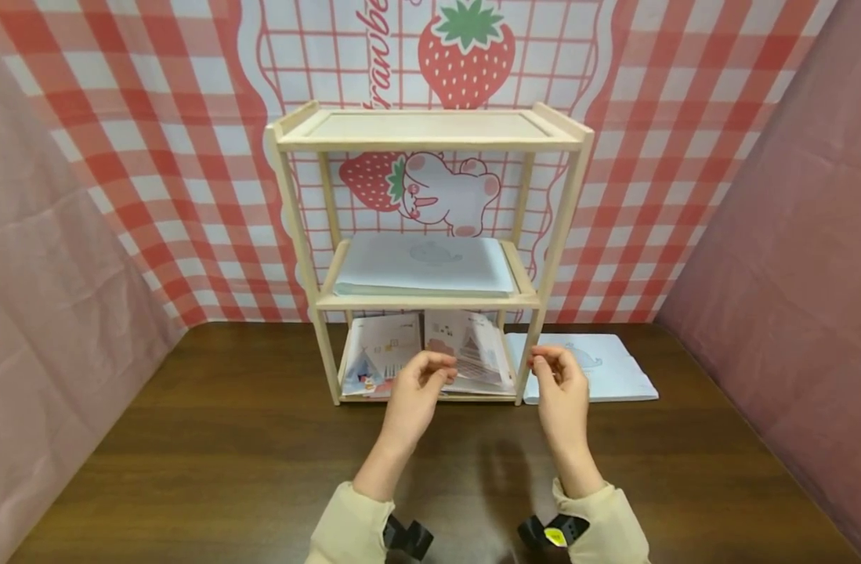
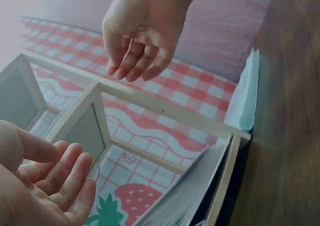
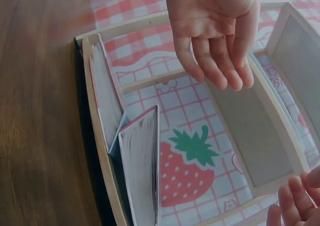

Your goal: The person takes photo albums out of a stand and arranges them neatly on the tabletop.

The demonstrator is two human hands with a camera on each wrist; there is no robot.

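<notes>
L hand (image 1: 414,395) and R hand (image 1: 566,395) half open, fingers loosely bent, nothing held. Just beyond: pale wood rack (image 1: 430,302), 3 tiers, w/ 2 books (image 1: 384,348) side by side on btm (pale printed covers, rt one tilted). White pad (image 1: 423,262) on mid tier.

A dark brown, wood-grained bench (image 1: 226,446) carries an upright, three-tiered, pale wooden shelf (image 1: 430,146). Directly on the bench, right of the shelf, a white pad (image 1: 613,364) lies flat, its left end partly behind the shelf's right front post (image 1: 553,235). The shelf's middle tier (image 1: 430,302) holds a second pad (image 1: 395,270); its bottom tier (image 1: 472,399), two books (image 1: 381,341) side by side.
</notes>
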